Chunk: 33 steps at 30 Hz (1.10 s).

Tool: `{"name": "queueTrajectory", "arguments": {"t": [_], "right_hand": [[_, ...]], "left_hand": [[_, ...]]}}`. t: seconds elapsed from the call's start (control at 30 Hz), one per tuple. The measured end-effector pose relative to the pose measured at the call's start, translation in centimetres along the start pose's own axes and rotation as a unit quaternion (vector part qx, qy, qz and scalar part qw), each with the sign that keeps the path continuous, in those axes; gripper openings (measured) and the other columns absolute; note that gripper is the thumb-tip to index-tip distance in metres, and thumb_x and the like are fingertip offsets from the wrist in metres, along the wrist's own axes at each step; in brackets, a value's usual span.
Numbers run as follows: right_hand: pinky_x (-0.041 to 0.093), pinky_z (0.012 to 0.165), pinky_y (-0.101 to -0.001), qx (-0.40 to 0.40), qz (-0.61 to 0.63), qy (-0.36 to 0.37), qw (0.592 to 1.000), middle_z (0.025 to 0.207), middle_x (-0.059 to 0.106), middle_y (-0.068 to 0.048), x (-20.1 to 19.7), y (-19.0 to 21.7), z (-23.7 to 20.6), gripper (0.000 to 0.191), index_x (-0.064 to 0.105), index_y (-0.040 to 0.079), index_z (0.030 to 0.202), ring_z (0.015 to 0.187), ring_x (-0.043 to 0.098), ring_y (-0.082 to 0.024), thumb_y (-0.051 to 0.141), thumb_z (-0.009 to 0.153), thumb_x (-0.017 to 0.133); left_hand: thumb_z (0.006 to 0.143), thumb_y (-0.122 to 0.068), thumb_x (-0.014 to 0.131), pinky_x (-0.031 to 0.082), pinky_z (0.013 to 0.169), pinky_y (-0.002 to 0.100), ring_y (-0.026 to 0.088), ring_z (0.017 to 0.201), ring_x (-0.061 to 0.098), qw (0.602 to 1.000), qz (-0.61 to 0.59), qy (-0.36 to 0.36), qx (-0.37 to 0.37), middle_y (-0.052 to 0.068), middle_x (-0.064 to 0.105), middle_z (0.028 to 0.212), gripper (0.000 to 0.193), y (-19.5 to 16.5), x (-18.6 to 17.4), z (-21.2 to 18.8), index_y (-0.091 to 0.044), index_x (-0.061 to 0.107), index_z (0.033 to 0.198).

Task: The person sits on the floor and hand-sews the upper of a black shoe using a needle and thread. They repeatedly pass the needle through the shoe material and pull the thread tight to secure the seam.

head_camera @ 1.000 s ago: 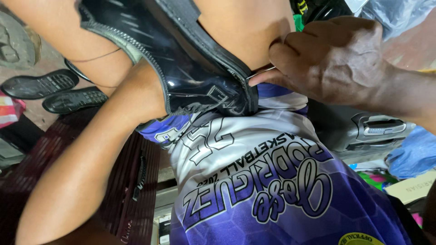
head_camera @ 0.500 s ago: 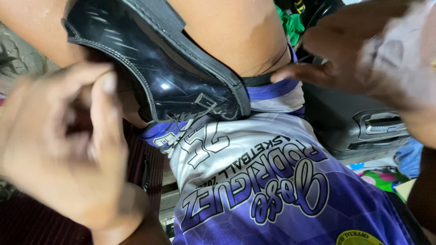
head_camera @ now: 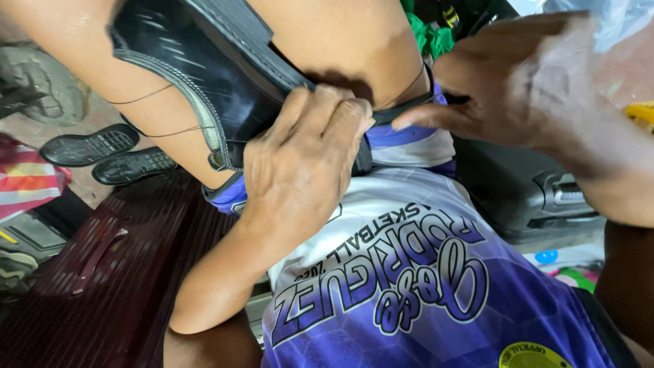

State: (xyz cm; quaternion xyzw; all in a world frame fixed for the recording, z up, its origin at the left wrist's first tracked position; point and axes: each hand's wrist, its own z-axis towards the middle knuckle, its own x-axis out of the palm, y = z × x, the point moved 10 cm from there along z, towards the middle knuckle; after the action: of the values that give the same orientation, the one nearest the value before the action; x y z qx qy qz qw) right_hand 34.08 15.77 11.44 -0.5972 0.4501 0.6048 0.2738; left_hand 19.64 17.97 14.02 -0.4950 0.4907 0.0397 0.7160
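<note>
A glossy black leather shoe [head_camera: 197,75] with a grey stitched sole edge is wedged between my bare thighs, above my purple and white jersey shorts [head_camera: 409,286]. My left hand [head_camera: 300,170] is clamped over the shoe's lower edge, fingers curled onto it. My right hand [head_camera: 524,88] reaches in from the upper right, its fingertips pressed together at the shoe's rim. Thin threads [head_camera: 139,99] run from the shoe across my left thigh. What the right fingertips pinch is hidden.
Two black loose shoe soles [head_camera: 88,146] lie on the floor at left, beside a red striped cloth [head_camera: 27,180]. A dark red ribbed mat [head_camera: 102,286] lies below them. A black plastic case [head_camera: 538,197] sits at right, with green fabric [head_camera: 429,34] behind.
My left hand has come in from the near left and closed on the shoe's lower edge. My right hand stays at the shoe's rim on the right.
</note>
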Motion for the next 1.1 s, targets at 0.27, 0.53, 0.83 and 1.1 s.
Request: {"name": "queueTrajectory", "arguments": {"t": [0.27, 0.53, 0.83, 1.1], "right_hand": [[0.05, 0.057, -0.0331, -0.074, 0.301, -0.102, 0.945, 0.101, 0.062, -0.008, 2.4, 3.0, -0.1, 0.052, 0.071, 0.007, 0.103, 0.078, 0.063, -0.024, 0.053, 0.079, 0.078], [0.047, 0.068, -0.0279, 0.095, 0.659, 0.049, 0.744, 0.092, 0.062, -0.001, 2.9, 2.1, -0.7, 0.013, 0.061, 0.005, 0.103, 0.079, 0.058, -0.009, 0.016, 0.104, 0.069], [0.041, 0.057, -0.0256, 0.085, 0.364, -0.074, 0.925, 0.106, 0.062, -0.015, 2.6, 2.7, -0.7, 0.026, 0.069, -0.001, 0.104, 0.066, 0.051, -0.011, 0.013, 0.086, 0.082], [0.044, 0.058, -0.0234, 0.17, 0.524, 0.035, 0.834, 0.083, 0.065, 0.001, 1.5, 2.1, 0.2, 0.01, 0.068, 0.007, 0.097, 0.066, 0.057, -0.003, 0.012, 0.098, 0.076]], "left_hand": [[0.108, 0.001, 0.062, 0.053, 0.077, 0.03, 0.017, 0.086, 0.065, 0.954, -0.284, 0.032, -0.085, 0.007, 0.063, 0.098, 0.014, 2.2, -0.3, -0.9, -0.005, 0.054, 0.117], [0.098, 0.005, 0.055, 0.061, 0.067, 0.024, 0.005, 0.079, 0.075, 0.857, -0.454, 0.158, -0.186, 0.006, 0.074, 0.121, 0.051, 3.2, -0.8, -0.4, -0.011, 0.048, 0.145], [0.098, 0.003, 0.062, 0.06, 0.064, 0.024, 0.011, 0.071, 0.079, 0.924, -0.337, 0.055, -0.175, 0.008, 0.074, 0.129, 0.056, 4.0, -1.2, -1.2, -0.017, 0.044, 0.147], [0.077, -0.022, 0.091, 0.058, 0.07, 0.041, 0.028, 0.078, 0.074, 0.978, -0.156, 0.125, -0.051, 0.009, 0.072, 0.119, 0.104, 2.4, -0.4, -0.5, -0.021, 0.026, 0.158]]}}
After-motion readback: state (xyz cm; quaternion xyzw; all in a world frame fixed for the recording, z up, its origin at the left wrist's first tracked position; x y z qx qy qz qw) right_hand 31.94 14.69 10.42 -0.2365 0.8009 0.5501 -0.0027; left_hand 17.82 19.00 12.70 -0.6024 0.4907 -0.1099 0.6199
